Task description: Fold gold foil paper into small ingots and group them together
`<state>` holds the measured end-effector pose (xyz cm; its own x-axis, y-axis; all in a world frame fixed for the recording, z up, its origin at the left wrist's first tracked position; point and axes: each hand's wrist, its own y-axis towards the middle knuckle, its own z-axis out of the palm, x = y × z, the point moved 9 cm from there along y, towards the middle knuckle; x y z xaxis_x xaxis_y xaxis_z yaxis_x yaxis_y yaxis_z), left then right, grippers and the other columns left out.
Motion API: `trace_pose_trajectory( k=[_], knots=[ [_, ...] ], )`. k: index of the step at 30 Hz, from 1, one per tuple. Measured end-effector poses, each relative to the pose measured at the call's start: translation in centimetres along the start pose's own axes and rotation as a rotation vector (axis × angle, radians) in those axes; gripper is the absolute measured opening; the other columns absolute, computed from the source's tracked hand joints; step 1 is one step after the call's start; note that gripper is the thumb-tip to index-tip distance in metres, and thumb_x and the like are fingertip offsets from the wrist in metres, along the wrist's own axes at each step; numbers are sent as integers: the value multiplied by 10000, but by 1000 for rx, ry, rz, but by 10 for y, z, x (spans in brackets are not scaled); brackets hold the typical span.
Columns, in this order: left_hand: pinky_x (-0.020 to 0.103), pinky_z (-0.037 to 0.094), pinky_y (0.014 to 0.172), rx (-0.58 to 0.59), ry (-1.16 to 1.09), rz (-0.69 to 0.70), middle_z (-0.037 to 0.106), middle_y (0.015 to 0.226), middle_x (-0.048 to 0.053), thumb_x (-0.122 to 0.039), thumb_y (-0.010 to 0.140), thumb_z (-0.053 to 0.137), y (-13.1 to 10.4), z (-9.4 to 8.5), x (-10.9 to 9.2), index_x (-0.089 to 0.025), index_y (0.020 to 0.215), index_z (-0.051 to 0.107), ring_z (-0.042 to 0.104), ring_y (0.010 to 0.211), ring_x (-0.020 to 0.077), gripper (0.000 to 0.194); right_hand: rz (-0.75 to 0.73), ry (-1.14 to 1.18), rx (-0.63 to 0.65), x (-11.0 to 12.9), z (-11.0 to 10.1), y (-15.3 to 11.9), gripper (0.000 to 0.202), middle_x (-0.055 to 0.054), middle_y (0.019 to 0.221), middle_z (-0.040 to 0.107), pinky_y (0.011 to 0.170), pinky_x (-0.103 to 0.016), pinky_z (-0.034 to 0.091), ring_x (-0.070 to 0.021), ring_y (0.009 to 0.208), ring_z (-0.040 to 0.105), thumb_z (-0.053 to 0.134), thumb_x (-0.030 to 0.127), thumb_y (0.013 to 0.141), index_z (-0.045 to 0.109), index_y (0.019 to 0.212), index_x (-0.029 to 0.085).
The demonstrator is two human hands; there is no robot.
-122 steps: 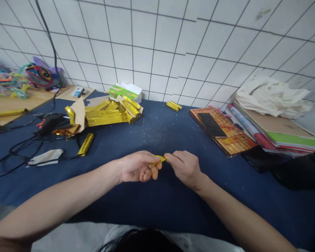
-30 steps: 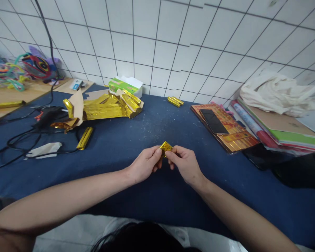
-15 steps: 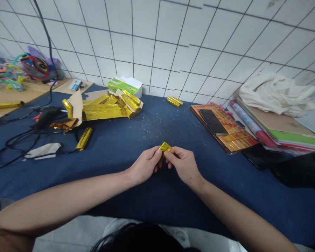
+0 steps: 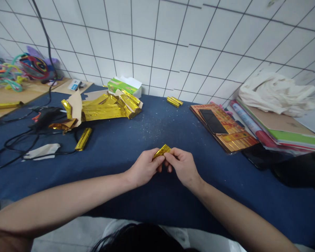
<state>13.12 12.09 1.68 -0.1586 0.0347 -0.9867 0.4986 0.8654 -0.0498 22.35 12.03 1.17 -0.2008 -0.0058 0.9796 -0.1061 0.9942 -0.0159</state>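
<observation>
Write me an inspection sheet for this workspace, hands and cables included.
Surface: dark blue cloth, pale specks scattered beyond the hands.
Work in hand: small gold foil piece, pinched between both hands.
Hands: left hand and right hand close together, both gripping the foil.
Clutter: crumpled gold foil sheet and gold roll at left; black phone on orange-gold packs at right.
Cables: black cable hanging at left; black loops on the cloth, one strand crossing a white scrap.
Surroundings: white tiled wall behind; crumpled white fabric at right.
Co-workers: nothing seen.
</observation>
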Motion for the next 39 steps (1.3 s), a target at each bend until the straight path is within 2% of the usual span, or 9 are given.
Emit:
trace_pose_trajectory(
  k=[8, 10, 15, 19, 25, 29, 33, 36, 39],
  knots=[
    [166, 280, 409, 65, 107, -65, 481, 491, -62, -268, 846, 368, -3, 3, 8, -163, 682, 459, 357, 391, 43, 215, -60, -295, -15, 11, -8, -2, 338, 56, 500, 395, 470, -228, 291, -73, 478, 352, 529, 373, 791, 429, 531, 181],
    [163, 277, 408, 100, 125, -71, 475, 482, -64, -267, 846, 368, -3, 3, 8, -162, 676, 459, 350, 389, 41, 220, -46, -358, -2, 11, -10, 1, 327, 55, 518, 415, 486, -232, 293, -79, 498, 369, 558, 387, 771, 438, 548, 181],
    [156, 269, 409, 197, 97, -80, 452, 462, -73, -232, 825, 391, -3, 6, 1, -159, 682, 458, 334, 394, 41, 174, 18, -254, 172, 8, -9, 7, 232, 39, 634, 552, 553, -233, 364, -95, 571, 472, 627, 383, 728, 508, 759, 187],
    [147, 273, 409, 263, 52, -122, 442, 452, -81, -197, 806, 409, -6, 9, -1, -152, 748, 494, 333, 395, 40, 113, -44, -293, 341, 16, 1, 1, 304, 22, 614, 536, 515, -223, 328, -79, 537, 420, 498, 425, 825, 544, 678, 162],
    [138, 234, 354, 367, -94, -245, 431, 448, -76, -261, 802, 453, -9, 14, 8, -133, 820, 544, 322, 364, 34, 158, -91, -298, 400, 24, 10, -6, 296, 15, 639, 553, 551, -222, 343, -80, 557, 435, 429, 346, 872, 559, 685, 156],
    [140, 260, 334, 335, -84, -295, 471, 443, -68, -277, 769, 512, -7, 8, 13, -140, 760, 518, 347, 334, 33, 138, -133, -329, 359, 25, 9, -6, 289, 38, 592, 460, 524, -219, 313, -76, 536, 386, 426, 338, 873, 533, 675, 158],
    [138, 276, 340, 313, -30, -258, 501, 469, -68, -272, 752, 540, -5, 2, 9, -151, 721, 481, 366, 340, 28, 138, -180, -321, 290, 28, 6, -5, 282, 53, 563, 390, 499, -218, 286, -69, 513, 341, 438, 316, 867, 481, 632, 166],
    [130, 250, 335, 295, 22, -225, 494, 455, -73, -258, 751, 540, -4, -2, 4, -147, 711, 486, 345, 334, 19, 130, -181, -238, 251, 26, 5, -6, 286, 55, 548, 394, 475, -220, 276, -65, 487, 332, 446, 331, 865, 481, 633, 168],
    [129, 267, 328, 259, -35, -233, 510, 463, -65, -248, 733, 565, -3, -7, 1, -140, 713, 495, 369, 330, 20, 131, -124, -89, 192, 16, 2, -4, 312, 62, 503, 378, 429, -220, 245, -58, 437, 306, 463, 383, 857, 476, 627, 172]
  ],
)
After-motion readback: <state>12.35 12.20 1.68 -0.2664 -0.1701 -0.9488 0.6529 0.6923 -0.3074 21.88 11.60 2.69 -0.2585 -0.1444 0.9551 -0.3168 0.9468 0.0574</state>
